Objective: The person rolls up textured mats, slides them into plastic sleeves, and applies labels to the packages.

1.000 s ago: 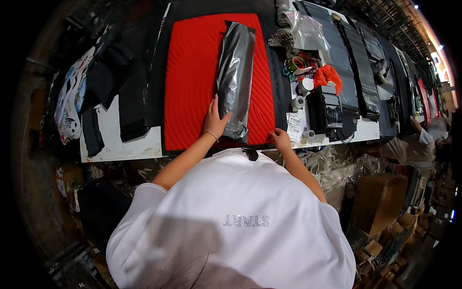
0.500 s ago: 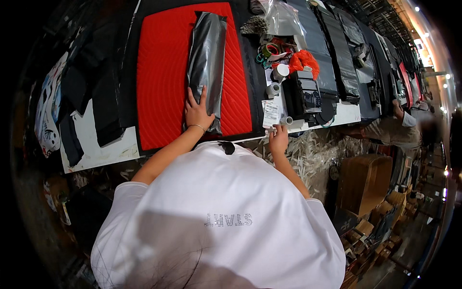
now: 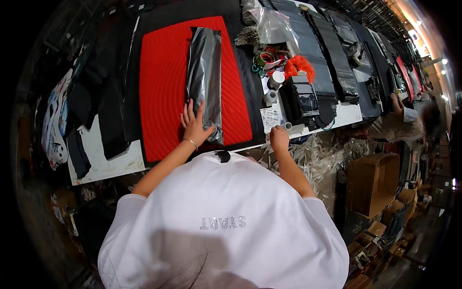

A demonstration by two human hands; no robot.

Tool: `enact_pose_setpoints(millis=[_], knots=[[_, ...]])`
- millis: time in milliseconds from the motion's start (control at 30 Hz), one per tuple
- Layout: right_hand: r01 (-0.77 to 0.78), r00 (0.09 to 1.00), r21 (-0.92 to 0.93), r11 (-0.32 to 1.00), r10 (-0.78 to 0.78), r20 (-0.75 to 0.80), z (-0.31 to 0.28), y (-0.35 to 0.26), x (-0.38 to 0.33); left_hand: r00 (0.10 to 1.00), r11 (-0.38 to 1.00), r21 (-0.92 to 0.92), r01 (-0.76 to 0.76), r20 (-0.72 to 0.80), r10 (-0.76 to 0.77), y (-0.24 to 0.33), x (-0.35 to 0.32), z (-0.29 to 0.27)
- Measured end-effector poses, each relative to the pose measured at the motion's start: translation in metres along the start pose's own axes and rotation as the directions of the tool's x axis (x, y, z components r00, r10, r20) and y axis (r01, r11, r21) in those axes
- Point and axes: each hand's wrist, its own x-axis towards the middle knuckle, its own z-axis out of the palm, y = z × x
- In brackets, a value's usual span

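1. Red quilted mat (image 3: 163, 86) covers the table (image 3: 103, 161), with a long grey plastic bag (image 3: 204, 72) lying on it; what fills the bag cannot be told.
2. Left hand (image 3: 195, 126) lies flat, fingers spread, on the bag's near end; slick plastic could slide if pressed sideways.
3. Right hand (image 3: 279, 137) is curled closed at the table edge beside a paper slip (image 3: 272, 117); whether it holds anything cannot be told.

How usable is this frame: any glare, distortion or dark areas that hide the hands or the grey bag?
Head view: strong fisheye, the table edge bows and the corners go black; glare streaks the grey plastic bag; bright lamps blow out the upper right; the left hand on the bag and the right hand at the table edge are evenly lit and sharp.
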Motion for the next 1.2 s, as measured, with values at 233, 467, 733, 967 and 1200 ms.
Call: enact_pose_setpoints(millis=[233,467,733,967,1200], knots=[[-0.015,0.958,0.312,0.950,0.103,-0.266,-0.040,-0.046,0.010,0.688,0.339,-0.815,0.469,0.578,0.438,0.032,-0.002,-0.032],[0.620,0.784,0.413,0.667,-0.511,-0.351,-0.115,-0.171,0.012,0.882,0.134,-0.884,0.448,0.461,0.096,0.028,0.013,-0.010],[-0.220,0.970,0.952,0.212,-0.054,0.236,-0.115,-0.183,0.004,0.999,0.425,-0.903,-0.055,-0.048,0.026,0.038,-0.016,-0.035],[-0.277,0.953,0.947,0.161,-0.077,0.292,-0.099,-0.200,-0.001,0.992,0.419,-0.899,-0.124,-0.119,0.040,0.022,-0.023,-0.036],[-0.295,0.945,0.940,0.173,-0.093,0.314,-0.108,-0.215,-0.004,0.990,0.439,-0.889,-0.134,-0.134,0.031,0.019,-0.029,-0.048]])
